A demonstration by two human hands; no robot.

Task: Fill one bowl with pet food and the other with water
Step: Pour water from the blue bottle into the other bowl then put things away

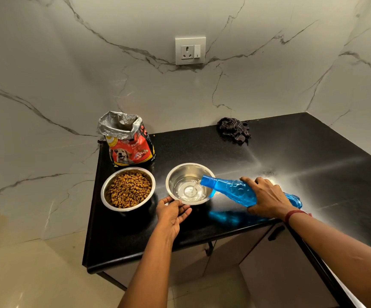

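Both steel bowls sit near the front left edge of my black counter point(269, 152), with bare polished stone running wide to the right and back. My left hand point(173, 213) reaches in palm-up, fingers pinching the near rim of the water bowl point(175, 174). My right hand point(266, 197) wraps the ribbed blue plastic bottle point(229, 188), tipped nearly flat, its neck over the rim, a thin stream falling in. The kibble bowl point(127, 188) is just to the left, heaped brown. The open foil-lined food bag point(129, 143) stands behind, a crumpled checked cloth point(234, 130) by the wall.

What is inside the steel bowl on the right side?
The round steel bowl holds shallow clear water, pouring from the blue plastic bottle. The bottle neck covers part of its right rim.
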